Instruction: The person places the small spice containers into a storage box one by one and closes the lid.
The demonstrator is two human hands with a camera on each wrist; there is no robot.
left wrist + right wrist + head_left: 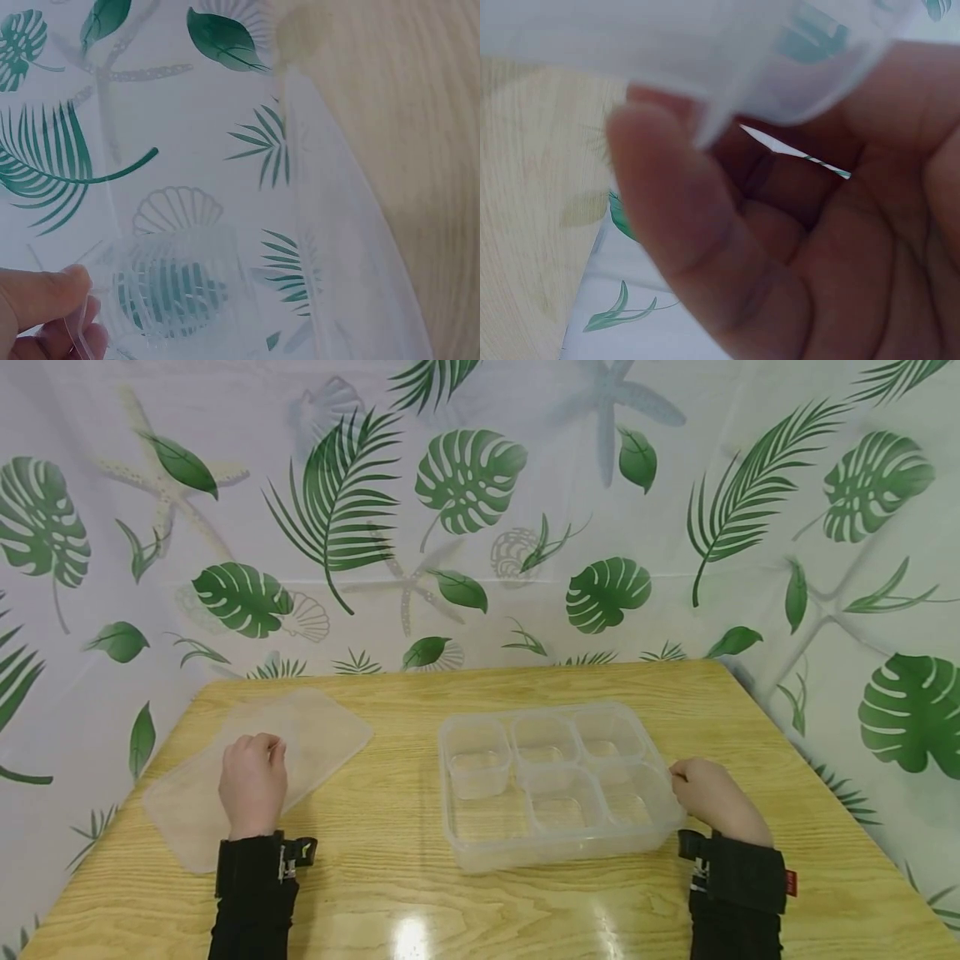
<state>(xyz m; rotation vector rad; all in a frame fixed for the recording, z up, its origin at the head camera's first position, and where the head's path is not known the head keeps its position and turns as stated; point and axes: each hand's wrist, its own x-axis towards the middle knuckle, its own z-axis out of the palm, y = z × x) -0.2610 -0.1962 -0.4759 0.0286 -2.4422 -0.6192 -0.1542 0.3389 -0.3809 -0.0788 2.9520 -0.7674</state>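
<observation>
Clear compartment tray point(558, 781) right of centre on wooden table point(390, 877) (cups look empty), right hand point(708, 797) gripping its edge, left hand point(251, 783) pinching translucent lid point(315, 739) lying flat at left.

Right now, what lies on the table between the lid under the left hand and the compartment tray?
Nothing: in the head view only bare wooden table separates the translucent lid from the clear compartment tray.

The table point(390, 877) is light wood with visible grain and a glossy finish. The compartment tray point(558, 847) is clear, smooth plastic; the lid point(322, 735) at left is frosted, translucent plastic.
</observation>
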